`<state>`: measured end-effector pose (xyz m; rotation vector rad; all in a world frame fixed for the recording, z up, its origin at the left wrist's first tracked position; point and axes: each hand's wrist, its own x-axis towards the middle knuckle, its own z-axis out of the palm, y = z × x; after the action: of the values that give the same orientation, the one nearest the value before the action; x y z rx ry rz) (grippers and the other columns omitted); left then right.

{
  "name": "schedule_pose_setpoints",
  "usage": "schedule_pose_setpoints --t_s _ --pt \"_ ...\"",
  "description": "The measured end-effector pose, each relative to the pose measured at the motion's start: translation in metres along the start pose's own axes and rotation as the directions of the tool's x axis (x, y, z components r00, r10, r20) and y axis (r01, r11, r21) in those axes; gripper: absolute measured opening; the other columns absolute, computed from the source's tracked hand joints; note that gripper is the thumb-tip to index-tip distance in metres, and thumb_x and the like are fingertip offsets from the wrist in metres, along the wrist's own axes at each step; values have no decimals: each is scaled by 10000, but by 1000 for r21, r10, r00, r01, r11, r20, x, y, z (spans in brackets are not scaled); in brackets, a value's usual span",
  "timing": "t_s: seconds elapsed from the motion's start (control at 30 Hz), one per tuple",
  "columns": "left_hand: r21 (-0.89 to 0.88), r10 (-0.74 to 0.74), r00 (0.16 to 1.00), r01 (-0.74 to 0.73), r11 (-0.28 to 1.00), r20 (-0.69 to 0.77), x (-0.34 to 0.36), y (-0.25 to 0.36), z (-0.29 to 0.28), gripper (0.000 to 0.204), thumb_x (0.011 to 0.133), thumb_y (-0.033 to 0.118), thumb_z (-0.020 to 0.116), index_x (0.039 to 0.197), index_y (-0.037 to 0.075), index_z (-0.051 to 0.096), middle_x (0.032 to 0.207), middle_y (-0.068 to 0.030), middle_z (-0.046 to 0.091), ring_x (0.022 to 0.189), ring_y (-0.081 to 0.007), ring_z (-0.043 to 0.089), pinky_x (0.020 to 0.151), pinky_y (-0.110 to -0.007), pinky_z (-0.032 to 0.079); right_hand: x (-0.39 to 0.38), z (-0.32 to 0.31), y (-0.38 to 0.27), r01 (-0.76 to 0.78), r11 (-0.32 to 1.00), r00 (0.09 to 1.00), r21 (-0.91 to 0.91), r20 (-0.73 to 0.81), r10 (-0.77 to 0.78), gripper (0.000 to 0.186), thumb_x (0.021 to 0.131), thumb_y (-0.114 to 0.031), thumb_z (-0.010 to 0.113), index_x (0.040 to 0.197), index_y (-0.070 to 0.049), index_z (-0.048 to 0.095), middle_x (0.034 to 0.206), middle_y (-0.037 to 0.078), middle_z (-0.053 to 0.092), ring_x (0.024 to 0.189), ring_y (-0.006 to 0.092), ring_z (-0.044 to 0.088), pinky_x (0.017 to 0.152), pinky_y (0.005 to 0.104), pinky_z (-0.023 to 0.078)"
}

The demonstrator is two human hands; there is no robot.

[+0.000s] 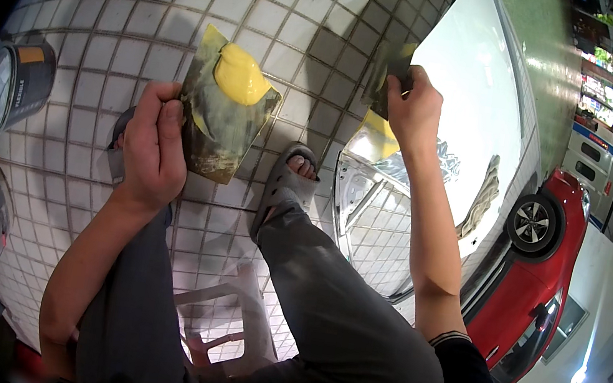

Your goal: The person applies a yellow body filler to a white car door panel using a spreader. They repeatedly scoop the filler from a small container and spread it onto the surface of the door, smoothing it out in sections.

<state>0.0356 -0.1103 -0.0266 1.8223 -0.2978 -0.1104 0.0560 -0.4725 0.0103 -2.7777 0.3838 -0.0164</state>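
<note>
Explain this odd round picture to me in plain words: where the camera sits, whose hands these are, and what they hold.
There is no machine here. The one picture comes from a wide fisheye camera worn on a person's head, looking down, so straight lines bend near the rim. The person sits, grey trouser legs and a grey sandal over a floor of small pale square tiles. The left hand holds a dark flat board carrying a lump of yellow putty. The right hand presses a dark flat spreader against a white car panel, beside a yellow smear. A grey metal can stands at left; a red car is at right.
</note>
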Motion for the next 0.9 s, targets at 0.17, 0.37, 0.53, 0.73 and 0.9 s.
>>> schedule_pose_setpoints --t_s 0.17,0.37,0.53,0.73,0.9 --pt "13 -25 999 25 1000 19 0 4 -1 211 1079 110 345 1100 -12 516 908 -23 487 804 -92 415 744 -224 382 -12 2 -8 29 994 998 -102 53 -24 160 892 -101 643 973 26 590 850 279 672 823 466 656 718 514 523" --pt "34 38 999 -38 999 2 2 3 2 202 1071 97 351 1096 -14 518 896 -26 482 791 -90 410 722 -224 377 -27 10 -23 135 966 989 -221 93 -117 147 900 -95 621 1003 -13 553 877 238 656 810 450 651 696 531 525" --pt "21 8 1000 -8 1000 9 1 3 1 208 1074 112 352 1097 -12 518 887 -24 486 784 -90 412 720 -224 377 -39 22 -35 144 945 982 -292 162 -99 123 907 -82 597 989 -38 516 889 215 653 819 435 657 704 524 536" --pt "14 -23 1000 23 1000 11 0 -1 0 216 1077 121 355 1112 -11 523 893 -17 493 788 -85 415 726 -222 378 -63 43 -36 123 931 958 -342 284 -22 110 899 -58 563 981 -41 492 889 215 647 803 435 668 684 513 547" --pt "-22 2 1000 -2 1000 -14 1 -2 0 222 1085 136 354 1117 -7 520 893 -14 496 815 -87 428 762 -223 384 -79 52 -43 115 974 972 -193 222 -71 133 893 -64 613 983 -30 521 860 211 642 763 421 660 650 498 526"
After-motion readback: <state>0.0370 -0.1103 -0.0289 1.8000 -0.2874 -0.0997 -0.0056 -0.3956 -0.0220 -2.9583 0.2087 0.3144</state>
